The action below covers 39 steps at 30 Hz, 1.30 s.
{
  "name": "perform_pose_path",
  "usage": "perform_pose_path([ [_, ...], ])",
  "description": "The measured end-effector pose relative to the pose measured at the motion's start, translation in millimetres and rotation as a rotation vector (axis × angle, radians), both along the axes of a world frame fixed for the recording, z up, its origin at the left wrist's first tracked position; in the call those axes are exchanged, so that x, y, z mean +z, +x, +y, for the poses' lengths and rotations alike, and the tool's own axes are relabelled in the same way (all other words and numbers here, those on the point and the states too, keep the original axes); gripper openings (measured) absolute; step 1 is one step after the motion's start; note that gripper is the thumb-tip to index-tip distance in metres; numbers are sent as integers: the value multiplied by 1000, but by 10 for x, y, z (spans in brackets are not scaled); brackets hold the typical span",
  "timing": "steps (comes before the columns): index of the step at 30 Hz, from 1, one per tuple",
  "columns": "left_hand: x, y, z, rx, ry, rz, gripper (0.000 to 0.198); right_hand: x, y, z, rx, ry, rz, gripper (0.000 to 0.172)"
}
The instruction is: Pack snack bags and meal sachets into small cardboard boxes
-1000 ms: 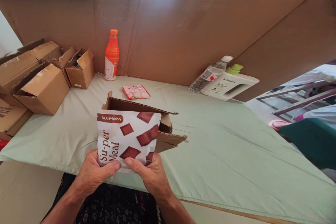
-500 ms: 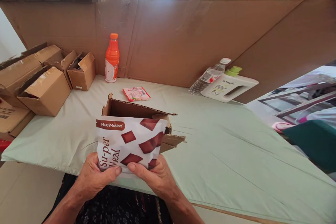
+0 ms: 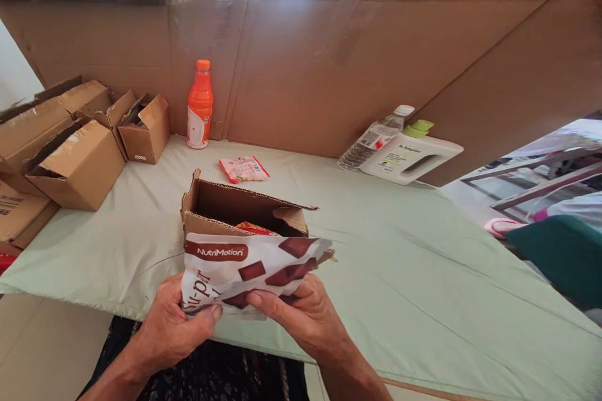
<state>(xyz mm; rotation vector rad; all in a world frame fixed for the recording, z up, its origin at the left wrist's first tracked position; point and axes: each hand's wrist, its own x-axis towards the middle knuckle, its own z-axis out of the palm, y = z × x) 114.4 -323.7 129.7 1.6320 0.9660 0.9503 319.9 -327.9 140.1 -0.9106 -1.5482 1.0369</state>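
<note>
Pouch (image 3: 254, 270) in both hands, held over the near edge of the table (image 3: 423, 276), in front of an open cardboard box (image 3: 211, 223). It looks like thin, printed film: creases and a bend across the lower part suggest something soft that folds easily, and it is probably light. The smooth, slightly shiny face may slide under dry fingers, so a pinch with the thumb flat on the front and fingers behind seems right. Tearing looks unlikely, though hard squeezing could crush whatever is inside, if anything is. Best hold would be the two lower corners or the side edges, leaving the upper edge free.

The left hand (image 3: 174, 326) grasps the lower left corner, thumb pressed on the printed face; the right hand (image 3: 301, 319) grasps the lower right side the same way. Fingers behind the film are mostly hidden.

The printed face is turned up toward the person, with the label along the upper edge, which points away toward the box. In this view the long axis runs left to right, the upper right corner flaring outward; since the pouch is tilted and foreshortened, its true longer side is hard to judge.
</note>
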Motion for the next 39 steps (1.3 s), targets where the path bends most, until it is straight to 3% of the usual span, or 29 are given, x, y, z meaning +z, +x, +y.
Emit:
perform_pose_path([
  [7,17,10,-15,8,33,9,21,1,-9,23,-13,10,-23,17],
  [13,-3,-38,-9,-54,-109,-63,22,-25,42,-7,-78,-15,-18,24],
  [15,-15,-78,5,-20,-96,-112,24,-42,125,-6,-147,-9,9,22],
  [20,-8,-125,32,205,158,-50,10,25,351,59,-474,30,209,15],
  [25,21,-53,55,219,413,33,15,260,484,108,-759,158,398,26],
  [29,31,10,86,217,511,89,20,369,599,111,-952,221,455,21],
  [34,44,40,118,215,562,139,21,450,617,165,-1019,357,457,17],
  [39,100,58,255,205,721,264,27,409,620,256,-870,275,395,22],
])
